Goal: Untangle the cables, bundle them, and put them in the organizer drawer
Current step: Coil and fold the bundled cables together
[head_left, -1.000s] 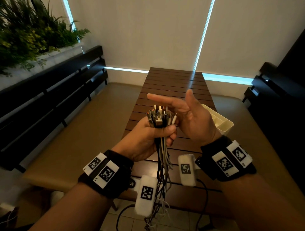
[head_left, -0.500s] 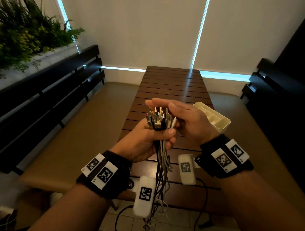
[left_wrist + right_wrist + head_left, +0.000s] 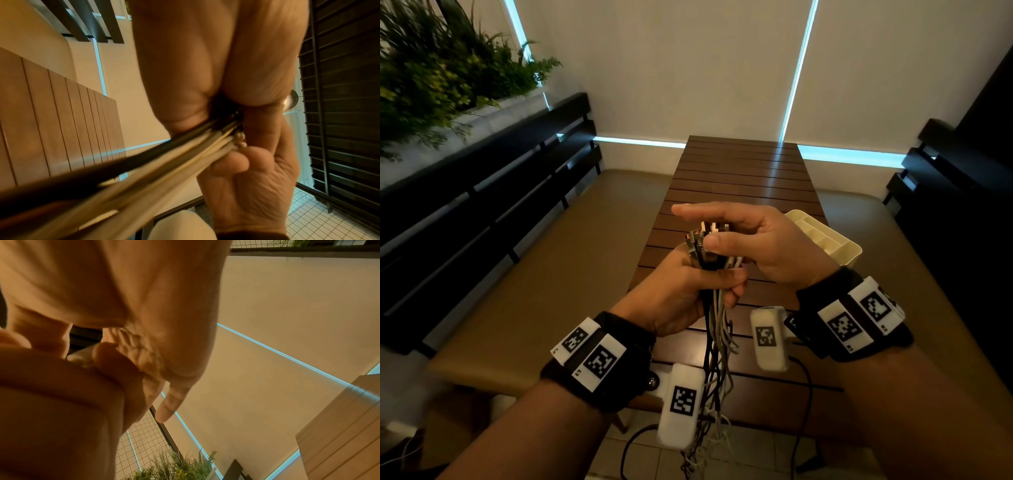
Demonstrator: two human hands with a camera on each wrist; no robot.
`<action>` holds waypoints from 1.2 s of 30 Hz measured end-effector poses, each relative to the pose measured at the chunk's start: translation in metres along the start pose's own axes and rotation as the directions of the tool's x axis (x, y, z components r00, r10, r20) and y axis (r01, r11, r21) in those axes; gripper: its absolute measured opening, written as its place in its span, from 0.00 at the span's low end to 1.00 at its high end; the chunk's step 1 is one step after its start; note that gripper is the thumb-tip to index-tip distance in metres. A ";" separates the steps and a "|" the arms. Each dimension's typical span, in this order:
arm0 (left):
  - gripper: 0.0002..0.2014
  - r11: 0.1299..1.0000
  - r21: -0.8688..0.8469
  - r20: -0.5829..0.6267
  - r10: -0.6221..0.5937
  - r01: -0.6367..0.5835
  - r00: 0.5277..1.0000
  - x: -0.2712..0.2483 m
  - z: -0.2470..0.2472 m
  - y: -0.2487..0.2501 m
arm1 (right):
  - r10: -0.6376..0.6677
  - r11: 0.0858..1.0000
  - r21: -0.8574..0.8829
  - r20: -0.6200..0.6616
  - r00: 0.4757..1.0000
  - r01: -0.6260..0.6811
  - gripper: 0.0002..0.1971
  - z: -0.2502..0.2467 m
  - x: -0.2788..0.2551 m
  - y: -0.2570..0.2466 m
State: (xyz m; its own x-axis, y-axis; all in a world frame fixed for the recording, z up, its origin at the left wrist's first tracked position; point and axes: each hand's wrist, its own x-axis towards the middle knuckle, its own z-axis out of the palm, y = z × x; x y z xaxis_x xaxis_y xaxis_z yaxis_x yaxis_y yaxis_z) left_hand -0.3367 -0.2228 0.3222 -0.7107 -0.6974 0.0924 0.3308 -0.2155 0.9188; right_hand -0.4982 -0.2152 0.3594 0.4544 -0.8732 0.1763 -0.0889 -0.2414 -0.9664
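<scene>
A bundle of black, white and grey cables (image 3: 717, 318) hangs upright over the near end of the wooden table (image 3: 743, 178). My left hand (image 3: 681, 284) grips it in a fist just below the plugs (image 3: 700, 240), which stick up together. In the left wrist view the cables (image 3: 144, 159) run out from between palm and curled fingers. My right hand (image 3: 763, 246) covers the plug ends: the thumb presses their near side, the index finger lies straight above them, and the other fingers curl behind. In the right wrist view a fingertip touches a white plug (image 3: 80, 356). The white organizer drawer (image 3: 839, 250) sits behind my right hand.
Padded benches (image 3: 551, 274) with dark slatted backs flank the narrow table on both sides. A planter with green plants (image 3: 431, 75) stands at the upper left. The loose cable tails (image 3: 705, 445) dangle below the table edge toward the tiled floor, between the wrist cameras.
My right hand has come down from a raised, spread pose onto the plug ends, and its thumb has closed against them. The left hand keeps the same grip.
</scene>
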 end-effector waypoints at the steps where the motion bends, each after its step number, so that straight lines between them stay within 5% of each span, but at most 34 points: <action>1: 0.06 1.000 0.007 0.000 0.005 -0.005 1.000 0.000 0.000 0.000 | -0.027 0.999 -0.032 -0.012 1.000 0.027 0.23 -0.001 0.000 0.001; 5: 0.08 0.999 0.033 0.003 0.033 -0.033 0.999 -0.002 0.001 0.003 | -0.081 0.996 -0.054 -0.055 0.995 0.078 0.24 0.000 0.003 0.007; 9: 0.06 0.998 0.002 -0.023 0.062 -0.062 0.998 -0.002 0.001 0.010 | -0.075 0.939 0.325 -0.130 0.989 0.114 0.41 0.011 -0.001 0.021; 14: 0.07 0.993 -0.003 -0.125 0.113 -0.115 0.986 0.000 0.000 0.022 | 0.060 0.817 0.574 0.010 0.998 -0.055 0.33 0.042 -0.012 0.065; 16: 0.07 0.992 -0.018 -0.163 0.122 -0.127 0.979 0.001 -0.001 0.023 | 0.184 0.868 0.454 0.086 0.979 -0.203 0.42 0.049 -0.014 0.071; 19: 0.06 0.988 -0.026 -0.188 0.144 -0.151 0.972 0.003 -0.003 0.024 | 0.280 0.927 0.238 0.071 0.957 -0.289 0.10 0.051 -0.018 0.067; 30: 0.04 0.969 -0.146 -0.251 0.158 -0.199 0.955 0.007 -0.024 0.039 | 0.354 0.927 -0.120 -0.030 0.935 -0.355 0.09 0.022 -0.020 0.071; 36: 0.06 0.976 -0.202 -0.302 0.017 -0.082 0.953 0.009 -0.043 0.023 | 0.324 0.940 -0.081 -0.086 0.942 -0.331 0.09 -0.002 -0.020 0.074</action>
State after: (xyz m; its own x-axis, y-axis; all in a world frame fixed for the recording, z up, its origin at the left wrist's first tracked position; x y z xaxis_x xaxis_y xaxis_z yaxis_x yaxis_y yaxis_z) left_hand -0.3086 -0.2632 0.3279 -0.4841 -0.8749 -0.0122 0.5060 -0.2912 0.8119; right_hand -0.5161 -0.2164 0.2844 0.3232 -0.9372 -0.1312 -0.3058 0.0278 -0.9517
